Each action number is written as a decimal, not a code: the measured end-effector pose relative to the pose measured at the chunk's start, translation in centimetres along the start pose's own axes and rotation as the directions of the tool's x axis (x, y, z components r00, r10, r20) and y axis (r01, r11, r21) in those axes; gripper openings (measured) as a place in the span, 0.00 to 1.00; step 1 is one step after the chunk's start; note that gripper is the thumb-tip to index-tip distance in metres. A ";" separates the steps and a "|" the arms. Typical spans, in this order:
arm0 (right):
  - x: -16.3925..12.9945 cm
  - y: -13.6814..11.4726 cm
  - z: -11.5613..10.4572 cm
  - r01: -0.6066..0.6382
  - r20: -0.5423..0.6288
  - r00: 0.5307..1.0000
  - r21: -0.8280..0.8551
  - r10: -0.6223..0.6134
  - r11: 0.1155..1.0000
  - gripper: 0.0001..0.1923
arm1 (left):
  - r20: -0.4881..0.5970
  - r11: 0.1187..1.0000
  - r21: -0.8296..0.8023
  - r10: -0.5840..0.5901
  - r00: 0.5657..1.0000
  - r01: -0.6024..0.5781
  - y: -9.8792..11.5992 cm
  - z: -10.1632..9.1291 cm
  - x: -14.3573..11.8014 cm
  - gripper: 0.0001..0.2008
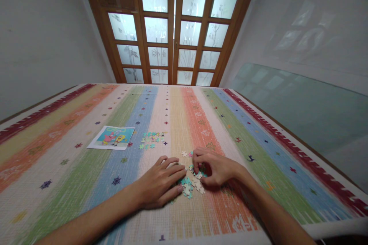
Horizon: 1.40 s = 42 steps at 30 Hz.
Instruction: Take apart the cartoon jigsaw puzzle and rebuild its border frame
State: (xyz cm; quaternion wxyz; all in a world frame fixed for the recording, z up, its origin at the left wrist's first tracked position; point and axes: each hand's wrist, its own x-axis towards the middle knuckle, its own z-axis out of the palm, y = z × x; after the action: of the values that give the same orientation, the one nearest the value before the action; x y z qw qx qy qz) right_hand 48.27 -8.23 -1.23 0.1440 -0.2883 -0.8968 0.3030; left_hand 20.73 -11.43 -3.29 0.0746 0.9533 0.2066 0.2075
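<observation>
A heap of small jigsaw pieces lies on the striped rug between my two hands. My left hand rests flat beside the heap, fingers spread and touching its left edge. My right hand curls over the heap's far side, fingertips pinching at the pieces; whether a piece is held is hidden. Farther away a small cluster of turquoise pieces lies laid out. A cartoon reference picture sits flat to the left of that cluster.
The striped rug covers the floor up to wooden doors with frosted glass panes. Grey walls stand left and right. A glass sheet leans along the right wall beside the rug's edge.
</observation>
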 end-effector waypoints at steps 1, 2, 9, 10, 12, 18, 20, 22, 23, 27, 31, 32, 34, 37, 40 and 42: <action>0.0 0.0 0.0 -0.011 0.001 1.000 0.001 0.011 1.000 0.13 | -0.003 1.000 0.007 -0.002 1.000 0.002 -0.1 0.0 0.0 0.17; 0.0 0.0 -0.1 -0.024 0.000 1.000 0.000 0.024 1.000 0.13 | -0.006 1.000 0.012 -0.001 1.000 0.001 -0.1 0.0 0.0 0.16; -0.1 0.1 0.0 -0.071 -0.020 0.997 -0.026 0.070 0.997 0.11 | 0.003 1.000 -0.008 0.003 1.000 -0.003 0.0 -0.5 0.2 0.15; -0.1 0.1 0.0 -0.064 -0.023 0.998 -0.033 0.063 0.997 0.11 | 0.008 1.000 -0.011 0.000 1.000 0.000 0.0 -0.6 0.2 0.14; -0.1 0.2 0.0 -0.052 -0.029 0.998 -0.035 0.051 0.998 0.10 | 0.016 1.000 -0.018 -0.003 1.000 0.004 0.0 -0.6 0.1 0.14; 0.0 0.1 -0.1 -0.071 -0.057 0.996 -0.066 0.067 0.995 0.11 | -0.026 0.998 -0.053 -0.030 0.999 0.029 -0.1 -0.4 -0.2 0.14; 0.0 0.0 -0.1 -0.074 -0.059 0.996 -0.068 0.070 0.995 0.11 | -0.016 0.996 -0.082 -0.041 0.999 0.040 -0.1 -0.4 -0.1 0.15; 0.0 0.0 -0.1 -0.074 -0.062 0.996 -0.069 0.070 0.995 0.10 | -0.008 0.993 -0.108 -0.051 0.999 0.050 0.0 -0.4 -0.1 0.15; 0.0 0.1 0.0 -0.074 -0.067 0.995 -0.073 0.069 0.995 0.09 | -0.001 0.991 -0.118 -0.057 0.998 0.056 0.0 -0.5 0.0 0.15; 0.0 0.2 0.2 -0.079 -0.067 0.995 -0.069 0.075 0.994 0.08 | 0.036 0.988 -0.134 -0.071 0.997 0.076 0.0 -0.6 0.0 0.15; 0.1 0.3 0.1 -0.079 -0.068 0.995 -0.041 0.076 0.996 0.06 | 0.038 0.991 -0.124 -0.055 0.998 0.060 0.1 -0.6 0.0 0.15; 0.1 0.3 0.1 -0.077 -0.068 0.995 -0.035 0.075 0.996 0.06 | 0.035 0.991 -0.121 -0.052 0.998 0.056 0.1 -0.6 0.0 0.16; 0.1 0.4 0.0 -0.073 -0.066 0.995 -0.016 0.072 0.997 0.05 | 0.034 0.992 -0.120 -0.044 0.998 0.048 0.2 -0.7 0.0 0.16; 0.1 0.5 -0.2 -0.073 -0.076 0.994 0.022 0.074 0.997 0.05 | 0.051 0.991 -0.127 -0.038 0.998 0.044 0.2 -0.8 0.1 0.16; 0.1 0.6 -0.3 -0.077 -0.107 0.991 0.031 0.079 0.997 0.06 | 0.068 0.992 -0.119 -0.034 0.997 0.042 0.2 -0.8 0.1 0.16; 0.1 0.8 -0.4 -0.089 -0.136 0.987 0.007 0.089 0.996 0.05 | 0.070 0.994 -0.107 -0.028 0.997 0.035 0.0 -0.7 0.0 0.16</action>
State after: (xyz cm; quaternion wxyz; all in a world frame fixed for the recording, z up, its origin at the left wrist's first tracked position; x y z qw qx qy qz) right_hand 48.73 -7.51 -1.38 0.1913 -0.3479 -0.8711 0.2890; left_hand 20.49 -11.43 -2.68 0.1364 0.9510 0.2074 0.1843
